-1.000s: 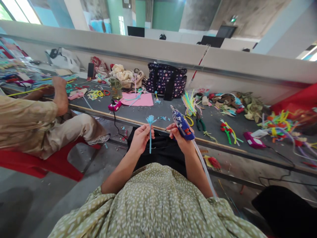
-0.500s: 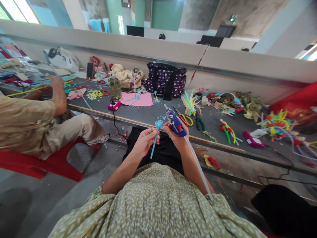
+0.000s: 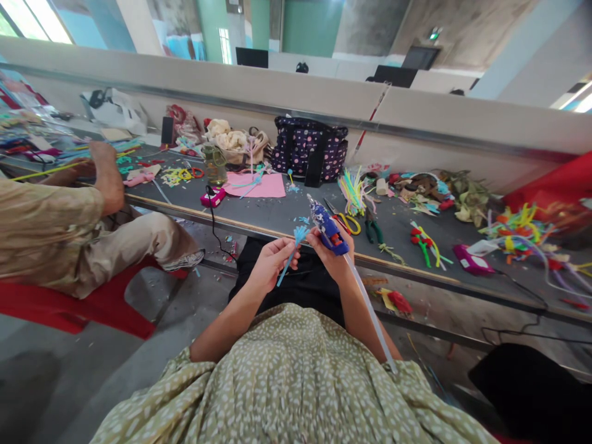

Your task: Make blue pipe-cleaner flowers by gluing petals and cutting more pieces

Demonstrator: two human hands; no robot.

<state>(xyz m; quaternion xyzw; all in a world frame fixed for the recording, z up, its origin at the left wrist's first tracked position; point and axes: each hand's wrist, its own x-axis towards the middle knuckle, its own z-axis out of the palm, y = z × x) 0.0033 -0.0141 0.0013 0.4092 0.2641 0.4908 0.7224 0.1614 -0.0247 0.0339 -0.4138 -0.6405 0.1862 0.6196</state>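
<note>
Between the thumb and fingers of my left hand (image 3: pixel 274 262) is a blue pipe-cleaner flower (image 3: pixel 300 235), its frayed head up and its stem slanting down to the left. My right hand (image 3: pixel 333 253) is wrapped round a blue glue gun (image 3: pixel 327 228) whose nozzle points up and away from me. A long translucent glue stick (image 3: pixel 370 313) runs out of its back end along my forearm. The glue gun and the flower are close together but apart, over the table's front edge. Small blue scraps (image 3: pixel 303 219) lie on the table just beyond the flower.
Yellow-handled scissors (image 3: pixel 348 224) and green-handled pliers (image 3: pixel 374 230) lie right of the glue gun. Behind stand a dotted bag (image 3: pixel 309 148) and a pipe-cleaner bundle (image 3: pixel 354 192). A pink sheet (image 3: pixel 268 186) lies left of them. Another person (image 3: pixel 50 222) sits at the left.
The blue flower has tilted, its head going slightly right and its stem end slightly up and left. The glue gun has barely moved.
</note>
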